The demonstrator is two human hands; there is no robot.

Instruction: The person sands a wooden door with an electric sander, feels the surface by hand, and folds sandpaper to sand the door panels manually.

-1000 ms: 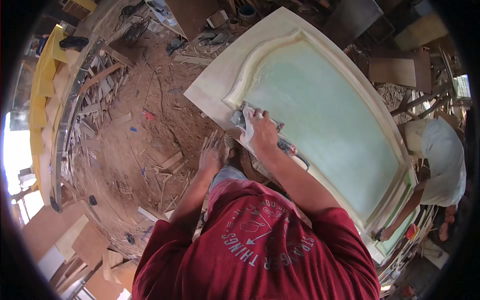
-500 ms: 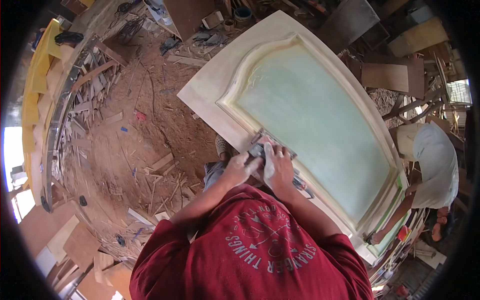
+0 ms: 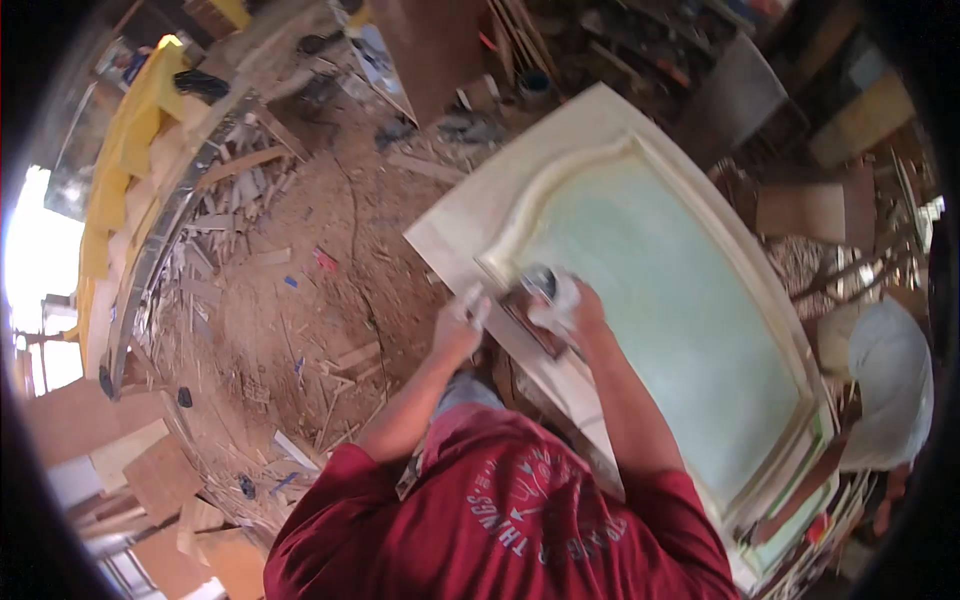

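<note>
My right hand [image 3: 568,308], pale with dust, is wrapped around a dark hand tool with a silvery rounded end [image 3: 540,281]. It is over the near edge of a large panel [image 3: 455,225] with a cream moulded frame and a pale green field [image 3: 660,300]. Beside that hand a brown, flat-edged piece [image 3: 535,328] shows at the frame; whether it belongs to the tool I cannot tell. To the left, at the panel's near edge, my left hand [image 3: 462,322] is closed with dusty fingertips, away from the tool. Blur hides what it may hold.
Wood scraps [image 3: 245,190] and a dark cable [image 3: 355,235] lie on the dirt floor to the left. At the right a co-worker in a pale shirt [image 3: 885,375] bends with an arm at the panel's far end. Boards [image 3: 800,210] stand behind the panel.
My hands were together at the tool; now the left is apart from it, further left. The right has shifted up along the frame with the tool. The view has also moved.
</note>
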